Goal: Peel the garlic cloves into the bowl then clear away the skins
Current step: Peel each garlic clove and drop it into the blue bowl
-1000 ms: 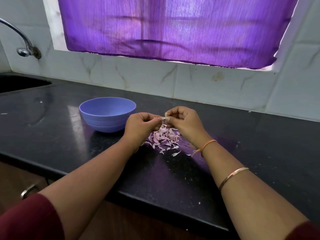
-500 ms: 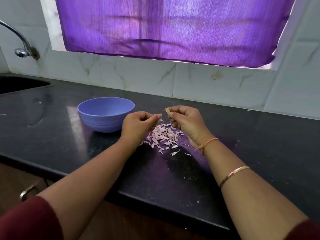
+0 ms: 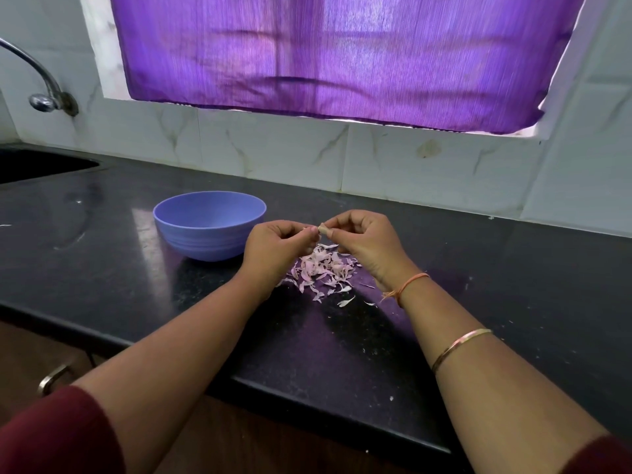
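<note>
A small pale garlic clove [image 3: 322, 229] is pinched in the fingertips of my right hand [image 3: 362, 239], above a heap of pinkish garlic skins [image 3: 321, 268] on the black counter. The fingertips of my left hand [image 3: 275, 246] touch the clove from the left, curled. A blue plastic bowl [image 3: 191, 217] stands just left of my left hand; its inside wall is bare, and the bottom is hidden by the rim. A few stray skins [image 3: 346, 301] lie nearer to me than the heap.
The black counter [image 3: 478, 302] runs to a tiled wall behind. A dark sink [image 3: 37, 164] with a metal tap [image 3: 44, 97] sits at the far left. A purple curtain [image 3: 342, 53] covers the window. A drawer handle [image 3: 51, 376] shows below the counter's front edge.
My hands parted half a second ago, with the clove in the right one. Now they have come together again at the clove.
</note>
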`<control>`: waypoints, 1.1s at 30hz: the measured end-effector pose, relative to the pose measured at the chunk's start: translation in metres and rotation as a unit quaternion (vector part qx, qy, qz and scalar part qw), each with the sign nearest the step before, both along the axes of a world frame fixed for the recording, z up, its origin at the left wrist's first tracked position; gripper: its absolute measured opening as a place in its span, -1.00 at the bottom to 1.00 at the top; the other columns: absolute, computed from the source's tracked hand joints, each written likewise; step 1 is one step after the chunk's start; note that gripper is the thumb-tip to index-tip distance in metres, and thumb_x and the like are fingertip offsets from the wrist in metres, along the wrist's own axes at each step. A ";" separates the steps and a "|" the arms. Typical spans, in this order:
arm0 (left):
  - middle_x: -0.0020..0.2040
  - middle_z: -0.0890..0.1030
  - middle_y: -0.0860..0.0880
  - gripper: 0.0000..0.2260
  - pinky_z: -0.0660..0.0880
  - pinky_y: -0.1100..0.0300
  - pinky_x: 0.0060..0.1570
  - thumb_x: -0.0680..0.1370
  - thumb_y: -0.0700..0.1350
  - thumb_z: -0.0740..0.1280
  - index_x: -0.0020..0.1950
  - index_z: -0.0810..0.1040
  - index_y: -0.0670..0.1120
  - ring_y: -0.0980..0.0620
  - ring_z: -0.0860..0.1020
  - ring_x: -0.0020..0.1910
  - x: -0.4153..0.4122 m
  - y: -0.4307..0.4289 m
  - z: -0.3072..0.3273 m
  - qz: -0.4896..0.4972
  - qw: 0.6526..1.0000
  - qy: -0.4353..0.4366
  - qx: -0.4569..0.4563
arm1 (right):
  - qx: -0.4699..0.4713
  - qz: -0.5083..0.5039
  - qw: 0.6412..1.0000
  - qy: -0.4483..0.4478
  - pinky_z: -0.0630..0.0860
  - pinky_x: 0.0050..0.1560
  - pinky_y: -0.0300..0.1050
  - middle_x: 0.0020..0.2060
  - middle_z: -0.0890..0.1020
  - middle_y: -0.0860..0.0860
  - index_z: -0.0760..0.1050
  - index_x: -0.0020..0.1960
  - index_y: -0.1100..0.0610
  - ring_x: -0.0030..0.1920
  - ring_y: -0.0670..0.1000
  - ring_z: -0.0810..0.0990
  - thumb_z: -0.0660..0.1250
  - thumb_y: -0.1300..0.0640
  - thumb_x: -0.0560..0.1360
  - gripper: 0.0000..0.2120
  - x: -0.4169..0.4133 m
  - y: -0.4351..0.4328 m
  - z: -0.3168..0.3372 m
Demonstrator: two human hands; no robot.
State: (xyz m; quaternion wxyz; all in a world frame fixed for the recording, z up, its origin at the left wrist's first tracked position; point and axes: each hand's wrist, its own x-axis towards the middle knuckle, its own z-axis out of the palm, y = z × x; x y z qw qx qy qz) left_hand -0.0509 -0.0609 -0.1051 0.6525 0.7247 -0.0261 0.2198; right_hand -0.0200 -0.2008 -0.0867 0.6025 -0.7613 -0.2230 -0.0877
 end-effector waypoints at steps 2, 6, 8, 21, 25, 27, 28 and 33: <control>-0.20 0.67 -0.20 -0.91 0.59 0.14 -0.07 0.50 -0.20 0.38 -0.19 0.64 -0.09 0.00 0.59 -0.23 0.001 0.001 0.000 -0.001 1.000 0.001 -0.001 | -0.004 -0.003 1.000 -0.007 0.52 -0.14 -0.03 -0.25 0.61 0.16 0.60 -0.14 0.25 -0.24 0.06 0.52 0.42 0.28 0.42 -0.96 0.001 0.000 0.000; -0.21 0.66 -0.20 -0.92 0.58 0.15 -0.08 0.49 -0.21 0.38 -0.19 0.64 -0.11 0.00 0.58 -0.25 0.002 0.000 0.000 -0.004 1.000 0.003 0.002 | -0.020 -0.005 1.000 -0.014 0.55 -0.11 0.03 -0.26 0.63 0.14 0.61 -0.16 0.23 -0.25 0.04 0.53 0.43 0.26 0.41 -0.97 0.001 -0.002 -0.001; -0.21 0.65 -0.23 -0.91 0.58 0.13 -0.07 0.49 -0.23 0.38 -0.20 0.64 -0.12 -0.02 0.57 -0.25 0.002 0.001 -0.001 -0.007 1.000 0.005 -0.002 | -0.021 -0.001 1.000 -0.011 0.55 -0.14 -0.02 -0.27 0.64 0.12 0.61 -0.19 0.19 -0.27 0.02 0.54 0.44 0.26 0.40 -0.98 0.002 -0.002 -0.001; -0.28 0.64 -0.16 -0.90 0.58 0.13 -0.07 0.48 -0.24 0.39 -0.24 0.62 -0.15 0.01 0.57 -0.29 0.004 0.001 -0.001 0.011 0.999 0.043 -0.009 | 0.159 0.097 0.976 0.109 0.47 -0.28 -0.20 -0.29 0.59 0.14 0.53 -0.12 0.25 -0.35 0.00 0.49 0.35 0.40 0.42 -0.90 -0.002 -0.001 0.004; -0.25 0.65 -0.18 -0.90 0.59 0.15 -0.10 0.49 -0.23 0.38 -0.22 0.62 -0.18 0.00 0.57 -0.27 0.003 0.000 -0.001 0.028 0.999 0.034 0.008 | 0.161 0.090 0.976 0.118 0.50 -0.28 -0.23 -0.29 0.59 0.12 0.53 -0.05 0.26 -0.35 -0.02 0.49 0.32 0.41 0.45 -0.88 0.001 -0.003 0.004; -0.23 0.65 -0.20 -0.89 0.59 0.15 -0.11 0.50 -0.22 0.36 -0.22 0.62 -0.18 0.00 0.57 -0.27 0.002 0.000 -0.001 0.033 0.999 0.024 0.005 | 0.121 0.066 0.985 0.107 0.49 -0.29 -0.22 -0.29 0.59 0.11 0.54 -0.08 0.27 -0.34 -0.01 0.49 0.35 0.38 0.44 -0.92 0.002 -0.003 0.002; -0.23 0.65 -0.20 -0.87 0.59 0.16 -0.13 0.51 -0.20 0.37 -0.23 0.62 -0.17 0.00 0.57 -0.27 0.002 0.000 0.000 0.034 0.999 0.020 -0.003 | 0.104 0.055 0.988 0.098 0.49 -0.31 -0.24 -0.30 0.58 0.10 0.55 -0.11 0.27 -0.33 -0.02 0.49 0.37 0.37 0.43 -0.94 0.002 -0.003 0.001; -0.25 0.64 -0.18 -0.87 0.57 0.24 -0.21 0.48 -0.15 0.41 -0.21 0.62 -0.20 0.06 0.55 -0.32 0.002 0.001 0.000 0.033 0.999 0.011 -0.019 | 0.046 0.019 0.997 0.053 0.48 -0.33 -0.26 -0.32 0.57 0.07 0.58 -0.14 0.27 -0.35 -0.07 0.48 0.37 0.36 0.43 -0.95 0.002 -0.002 0.000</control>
